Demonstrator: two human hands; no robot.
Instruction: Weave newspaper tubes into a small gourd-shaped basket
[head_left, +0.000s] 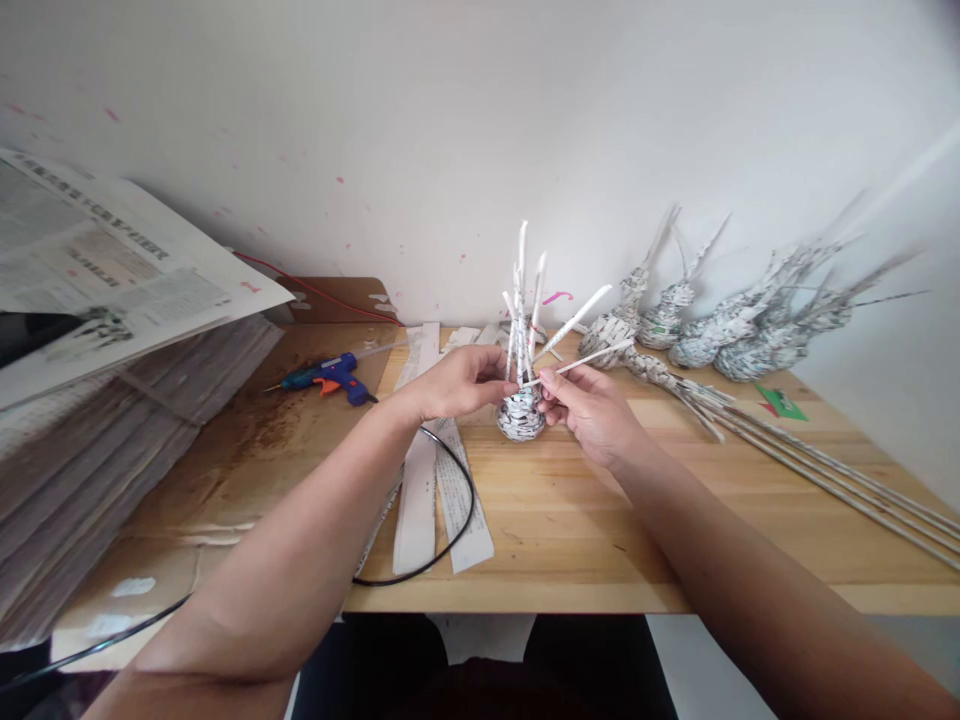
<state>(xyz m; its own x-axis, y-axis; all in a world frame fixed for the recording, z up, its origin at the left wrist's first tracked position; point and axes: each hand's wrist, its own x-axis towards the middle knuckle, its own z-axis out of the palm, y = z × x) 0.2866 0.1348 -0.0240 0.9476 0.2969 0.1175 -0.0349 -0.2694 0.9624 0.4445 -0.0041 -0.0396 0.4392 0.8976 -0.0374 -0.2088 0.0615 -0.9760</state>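
A small round vessel woven from rolled newspaper (pixel 521 420) stands on the wooden table, several paper tubes rising out of its neck. On its left side, my left hand (pixel 469 383) grips the neck with thumb and fingers. My right hand (pixel 589 405) pinches a thin paper tube (pixel 596 356) that runs from the neck out to the right. Another tube (pixel 577 322) slants up and right just behind it. The fingertips hide part of the weave at the neck.
A blue glue gun (pixel 330 378) lies on stained cardboard at left, its black cable looping over paper strips (pixel 416 500). Newspapers (pixel 112 270) are stacked far left. Several woven vessels (pixel 697 335) and long paper tubes (pixel 840 490) lie at right. A wall rises behind.
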